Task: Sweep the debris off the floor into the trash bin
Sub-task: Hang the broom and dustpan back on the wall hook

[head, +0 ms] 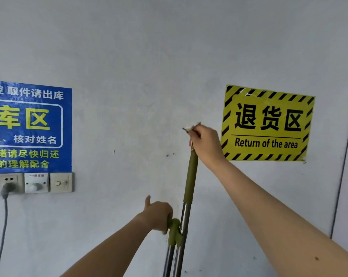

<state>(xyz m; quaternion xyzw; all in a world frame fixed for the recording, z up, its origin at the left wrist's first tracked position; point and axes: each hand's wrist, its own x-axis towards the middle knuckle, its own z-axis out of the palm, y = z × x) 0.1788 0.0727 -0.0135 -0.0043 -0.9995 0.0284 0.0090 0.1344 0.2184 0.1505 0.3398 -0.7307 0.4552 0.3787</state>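
Right forearm nearest, right hand [206, 143] pinching the loop at a wall hook [192, 126] above the broom handle [191, 176] | left hand [159, 215] curled around the dustpan handle [174, 229], steadying both | floor, debris, bin unseen.

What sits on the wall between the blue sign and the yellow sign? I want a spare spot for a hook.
In the head view, mostly bare grey wall separates the blue sign from the yellow sign; the right hand reaches up beside the yellow one.
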